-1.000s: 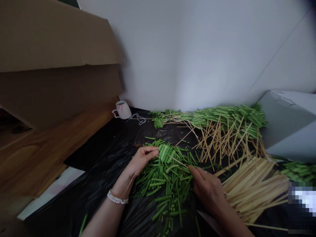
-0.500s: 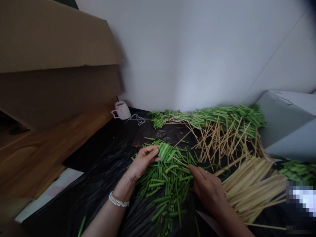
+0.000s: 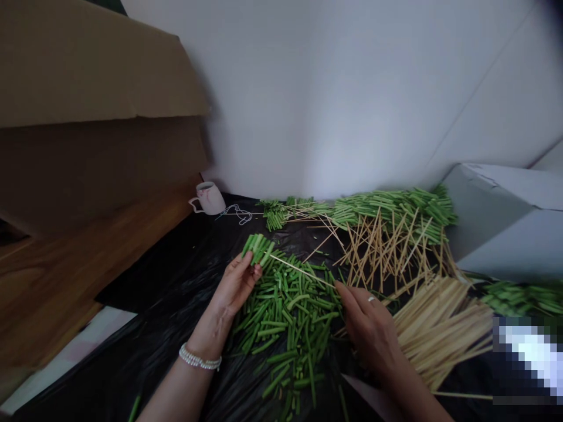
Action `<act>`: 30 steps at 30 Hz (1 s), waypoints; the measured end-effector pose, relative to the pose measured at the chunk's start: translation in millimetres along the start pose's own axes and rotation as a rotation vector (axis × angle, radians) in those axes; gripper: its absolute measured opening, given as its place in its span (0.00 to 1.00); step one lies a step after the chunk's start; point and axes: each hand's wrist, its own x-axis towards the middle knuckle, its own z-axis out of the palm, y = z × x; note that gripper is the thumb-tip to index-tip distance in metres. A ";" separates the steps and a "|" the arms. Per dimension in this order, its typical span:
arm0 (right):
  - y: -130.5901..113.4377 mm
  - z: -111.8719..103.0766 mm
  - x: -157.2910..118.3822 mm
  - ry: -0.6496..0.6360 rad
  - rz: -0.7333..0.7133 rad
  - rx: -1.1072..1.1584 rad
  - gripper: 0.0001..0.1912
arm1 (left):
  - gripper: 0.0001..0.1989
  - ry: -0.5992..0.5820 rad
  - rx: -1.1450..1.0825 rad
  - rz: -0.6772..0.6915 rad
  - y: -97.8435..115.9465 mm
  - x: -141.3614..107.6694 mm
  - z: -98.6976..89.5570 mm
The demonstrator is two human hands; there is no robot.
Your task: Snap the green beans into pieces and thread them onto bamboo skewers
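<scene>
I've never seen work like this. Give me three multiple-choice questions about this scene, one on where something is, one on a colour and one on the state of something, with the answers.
1. Where is the white mug?
A) Near the wall, beside a tangle of thread
B) On top of the cardboard
C) Among the green pieces

2. What colour is the beaded bracelet on the left hand?
A) Black
B) Pearly white
C) Green

3. What is the thin wooden stick doing?
A) Standing in the mug
B) Lying broken in two
C) Spanning from the green bunch to the right hand

Answers:
1. A: the thread lies just right of the mug.
2. B: the beads look pale and glossy.
3. C: one end meets the bunch, the other the right fingertips.
</scene>
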 end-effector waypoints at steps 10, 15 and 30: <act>9.9 1.5 2.8 0.134 0.325 0.235 0.11 | 0.17 -0.185 0.044 0.015 -0.2 -11.4 0.9; 15.8 -11.9 14.8 0.143 0.782 0.684 0.12 | 0.24 -0.192 0.093 -0.017 -1.5 -11.6 3.0; 47.5 -3.6 10.6 0.322 1.185 1.250 0.19 | 0.11 -0.063 -0.052 -0.130 -2.0 -3.9 1.9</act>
